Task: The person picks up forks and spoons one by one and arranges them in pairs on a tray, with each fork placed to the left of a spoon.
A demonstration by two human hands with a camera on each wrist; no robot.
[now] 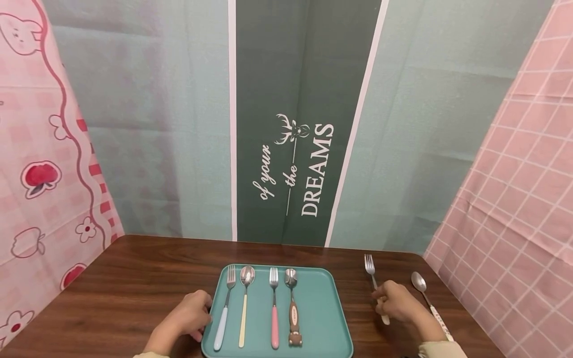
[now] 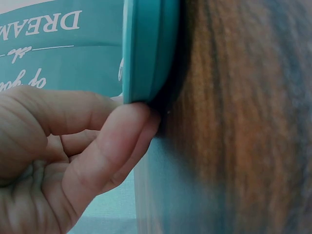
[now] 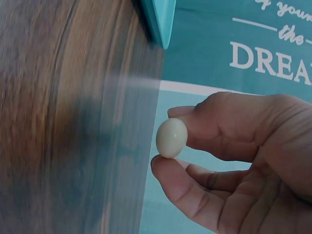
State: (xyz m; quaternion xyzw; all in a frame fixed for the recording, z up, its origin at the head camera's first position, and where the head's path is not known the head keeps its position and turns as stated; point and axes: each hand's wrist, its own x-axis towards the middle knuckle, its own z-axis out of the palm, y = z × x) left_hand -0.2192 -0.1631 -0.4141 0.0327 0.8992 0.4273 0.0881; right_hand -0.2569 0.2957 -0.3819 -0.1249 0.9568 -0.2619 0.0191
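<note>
On the wooden table lies a teal tray. Across it, left to right, are a fork with a light blue handle, a spoon with a yellow handle, a fork with a pink handle and a spoon with a brown bear handle. My left hand holds the tray's left rim, thumb at the edge. To the right of the tray, my right hand pinches a fork by its cream handle, tines pointing away from me.
A spoon with a patterned white handle lies right of my right hand. Behind the brown table hangs a green cloth with lettering. Pink cloths stand at the left and right.
</note>
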